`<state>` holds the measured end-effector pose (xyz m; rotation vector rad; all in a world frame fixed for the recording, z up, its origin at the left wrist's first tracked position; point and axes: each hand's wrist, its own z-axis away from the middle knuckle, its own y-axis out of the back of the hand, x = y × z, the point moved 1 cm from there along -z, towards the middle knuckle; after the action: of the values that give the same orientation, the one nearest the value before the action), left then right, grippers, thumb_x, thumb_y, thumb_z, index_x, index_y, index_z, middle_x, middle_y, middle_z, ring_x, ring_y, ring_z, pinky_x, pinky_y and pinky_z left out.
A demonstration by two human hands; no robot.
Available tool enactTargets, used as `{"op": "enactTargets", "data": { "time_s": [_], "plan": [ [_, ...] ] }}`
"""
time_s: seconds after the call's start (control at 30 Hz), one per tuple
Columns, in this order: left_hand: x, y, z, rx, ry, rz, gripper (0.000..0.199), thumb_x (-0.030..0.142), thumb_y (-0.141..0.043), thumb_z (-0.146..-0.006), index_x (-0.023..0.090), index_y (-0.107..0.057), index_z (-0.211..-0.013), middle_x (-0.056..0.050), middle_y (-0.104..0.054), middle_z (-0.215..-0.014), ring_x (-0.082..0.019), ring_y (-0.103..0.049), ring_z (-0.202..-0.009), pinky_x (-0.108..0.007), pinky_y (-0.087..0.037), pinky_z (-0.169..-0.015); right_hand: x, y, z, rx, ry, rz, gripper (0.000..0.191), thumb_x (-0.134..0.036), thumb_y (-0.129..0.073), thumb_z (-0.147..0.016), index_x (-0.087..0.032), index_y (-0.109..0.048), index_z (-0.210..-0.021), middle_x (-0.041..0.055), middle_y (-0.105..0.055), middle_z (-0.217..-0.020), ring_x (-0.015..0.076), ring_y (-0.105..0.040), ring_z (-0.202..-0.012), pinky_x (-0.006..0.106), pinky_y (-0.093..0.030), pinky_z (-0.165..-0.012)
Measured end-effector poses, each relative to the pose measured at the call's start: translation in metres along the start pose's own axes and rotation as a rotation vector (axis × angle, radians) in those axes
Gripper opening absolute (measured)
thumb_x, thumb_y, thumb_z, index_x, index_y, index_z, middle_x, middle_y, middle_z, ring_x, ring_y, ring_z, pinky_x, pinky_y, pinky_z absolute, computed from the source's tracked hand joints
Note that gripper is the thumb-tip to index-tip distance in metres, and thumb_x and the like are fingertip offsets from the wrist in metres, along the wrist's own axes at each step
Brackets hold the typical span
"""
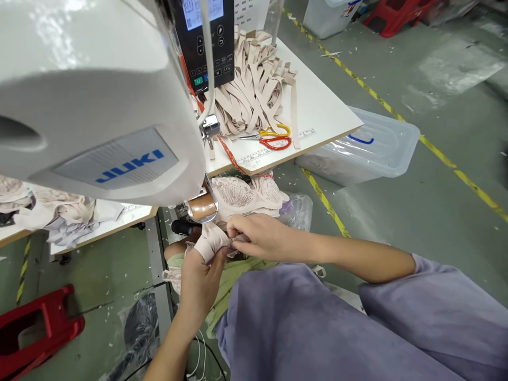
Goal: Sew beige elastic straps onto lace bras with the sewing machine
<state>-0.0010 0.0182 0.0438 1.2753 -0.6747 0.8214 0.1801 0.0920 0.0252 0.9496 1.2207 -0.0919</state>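
Note:
Just below the sewing machine's head, my left hand is closed on a folded piece of beige fabric. My right hand meets it from the right, its thumb and fingers pinched at the fabric's edge; the exact bit between them is hidden. A beige lace bra hangs behind my hands, under the table edge. Beside the fabric is the machine's rounded sewing arm with a brown plate.
On the white table lie a heap of beige straps and red-and-yellow scissors. A control panel stands there too. A lidded plastic bin is at right; a red stool stands lower left. More fabric pieces lie left.

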Motion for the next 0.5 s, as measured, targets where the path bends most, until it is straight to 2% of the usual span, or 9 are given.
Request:
{"op": "enactTargets", "data": {
  "time_s": [0.1, 0.2, 0.27, 0.37, 0.43, 0.5],
  "plan": [
    [0.003, 0.002, -0.002, 0.001, 0.052, 0.022, 0.022, 0.035, -0.061, -0.090, 0.016, -0.073, -0.088, -0.001, -0.066, -0.070, -0.014, -0.058, -0.066, -0.022, -0.048, -0.062, 0.004, 0.003, -0.004, -0.014, -0.059, -0.081, 0.018, -0.024, -0.058, -0.088, -0.019, -0.059, -0.106, -0.0007, -0.068, -0.084, 0.0138, -0.058, -0.072, 0.025, -0.036, -0.066],
    [0.003, 0.005, -0.003, -0.013, 0.111, 0.105, 0.022, 0.034, -0.065, -0.087, 0.014, -0.072, -0.081, 0.000, -0.068, -0.069, -0.012, -0.057, -0.064, -0.020, -0.047, -0.058, 0.010, 0.006, -0.010, -0.055, -0.093, -0.198, 0.015, -0.029, -0.064, -0.084, -0.020, -0.069, -0.095, 0.0004, -0.071, -0.093, 0.0156, -0.063, -0.084, 0.025, -0.041, -0.075],
    [0.000, 0.006, -0.005, -0.022, 0.147, 0.162, 0.022, 0.035, -0.068, -0.085, 0.014, -0.073, -0.080, -0.001, -0.070, -0.070, -0.013, -0.059, -0.065, -0.020, -0.048, -0.059, 0.013, 0.006, -0.011, -0.114, -0.165, -0.336, 0.015, -0.032, -0.066, -0.082, -0.019, -0.071, -0.089, 0.0007, -0.071, -0.089, 0.0156, -0.063, -0.082, 0.025, -0.043, -0.074],
    [-0.005, 0.007, -0.007, -0.022, 0.212, 0.242, 0.024, 0.038, -0.073, -0.081, 0.014, -0.075, -0.081, -0.002, -0.072, -0.071, -0.014, -0.062, -0.066, -0.021, -0.051, -0.060, 0.018, 0.001, -0.011, -0.192, -0.321, -0.604, 0.025, -0.040, -0.066, -0.081, -0.018, -0.072, -0.092, 0.0006, -0.070, -0.080, 0.0145, -0.062, -0.071, 0.025, -0.044, -0.065],
    [-0.009, 0.005, -0.010, -0.024, 0.269, 0.317, 0.026, 0.039, -0.075, -0.079, 0.013, -0.074, -0.081, -0.003, -0.071, -0.069, -0.015, -0.063, -0.062, -0.023, -0.052, -0.057, 0.020, -0.004, -0.010, -0.191, -0.361, -0.698, 0.030, -0.044, -0.067, -0.081, -0.018, -0.072, -0.094, 0.0004, -0.070, -0.076, 0.0135, -0.060, -0.065, 0.024, -0.042, -0.060],
    [-0.011, 0.004, -0.013, -0.031, 0.318, 0.400, 0.029, 0.041, -0.076, -0.077, 0.012, -0.072, -0.077, -0.004, -0.070, -0.064, -0.016, -0.063, -0.057, -0.025, -0.052, -0.052, 0.022, -0.007, -0.009, -0.137, -0.368, -0.700, 0.031, -0.046, -0.069, -0.079, -0.018, -0.074, -0.092, 0.0003, -0.069, -0.074, 0.0128, -0.059, -0.063, 0.024, -0.041, -0.058]
  ]
}}
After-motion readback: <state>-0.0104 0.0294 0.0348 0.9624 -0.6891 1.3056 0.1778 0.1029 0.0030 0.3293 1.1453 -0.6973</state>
